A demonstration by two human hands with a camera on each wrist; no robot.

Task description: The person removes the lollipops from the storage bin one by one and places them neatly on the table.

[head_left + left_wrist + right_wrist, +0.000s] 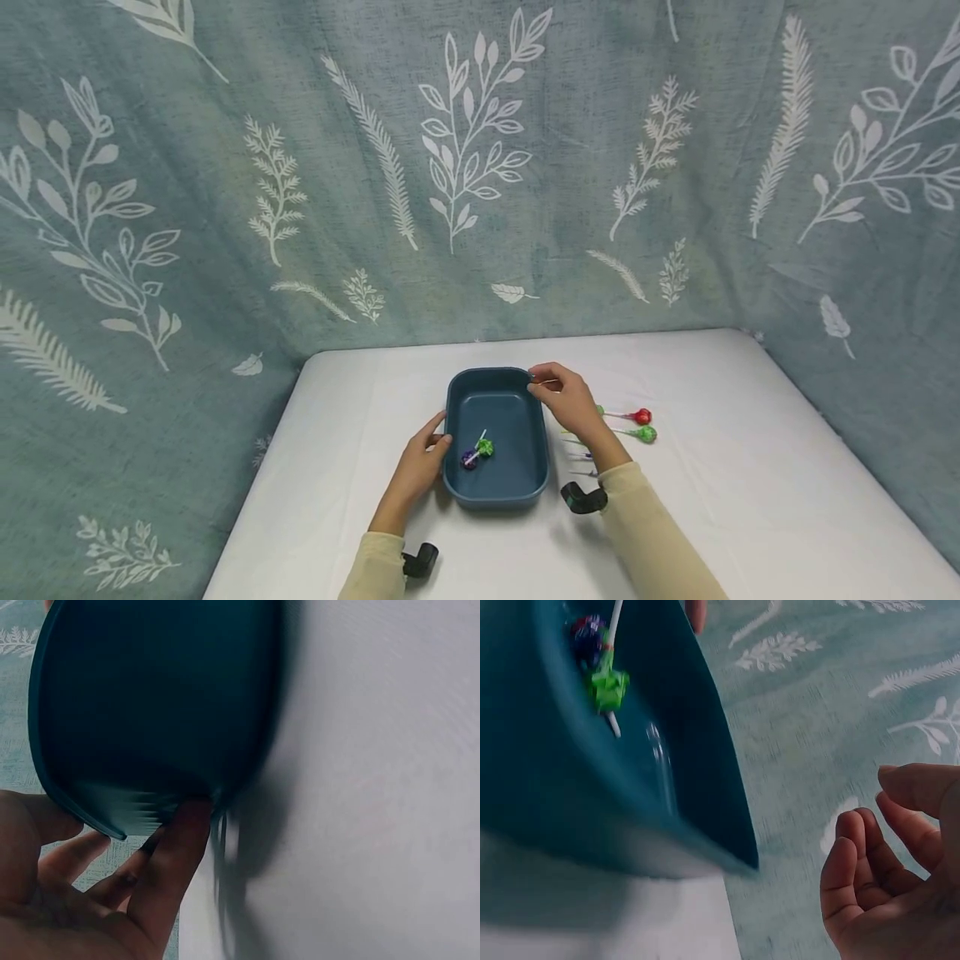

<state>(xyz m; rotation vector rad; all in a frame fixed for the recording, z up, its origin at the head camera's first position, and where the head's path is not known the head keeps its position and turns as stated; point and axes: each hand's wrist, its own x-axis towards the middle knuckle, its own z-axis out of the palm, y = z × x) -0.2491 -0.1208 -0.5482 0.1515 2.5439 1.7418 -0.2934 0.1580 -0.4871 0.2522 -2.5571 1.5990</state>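
Note:
A dark blue plastic bin (504,417) is near the middle of the white table. Inside it lie a green-wrapped lollipop (485,448) and a purple-wrapped lollipop (468,459), their sticks crossing. My left hand (417,468) grips the bin's left side; the left wrist view shows the thumb at the rim and fingers against the outer wall. My right hand (567,400) hovers by the far right corner. In the right wrist view that hand (889,862) has loosely curled fingers, apart from the bin (697,742), with nothing visible in them.
Right of the bin, a red lollipop (641,417) and a green lollipop (646,433) lie on the white tablecloth (705,500). Several more sticks lie partly hidden behind my right forearm. A leaf-patterned curtain (480,275) hangs behind the table.

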